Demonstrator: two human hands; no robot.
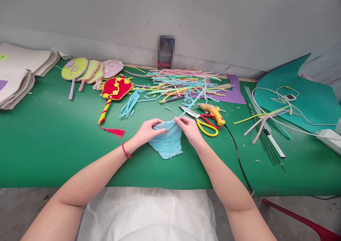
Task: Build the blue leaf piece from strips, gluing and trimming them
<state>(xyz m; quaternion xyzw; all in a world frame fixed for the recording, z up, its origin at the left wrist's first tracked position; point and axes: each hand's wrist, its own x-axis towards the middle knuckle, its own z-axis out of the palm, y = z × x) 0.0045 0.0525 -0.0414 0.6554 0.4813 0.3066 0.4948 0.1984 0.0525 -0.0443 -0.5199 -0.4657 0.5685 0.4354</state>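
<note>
A light-blue panel, covered in slanting rows of pipe cleaner, is held just above the green table near its front. My left hand grips its left side, thumb lying over the top face. At its upper right edge, my right hand pinches a light-blue pipe cleaner, whose free end points up and to the right. Scissors with red and yellow handles lie just beyond my right hand. Past them rests a yellow hot glue gun. Cut blue pipe cleaner pieces lie beyond my left hand.
A heap of coloured pipe cleaners stretches along the back, before a blurred phone-like object. Finished fans, one a red fan, lie left. Paper stacks stand far left. A teal sheet, wires and a power strip occupy the right.
</note>
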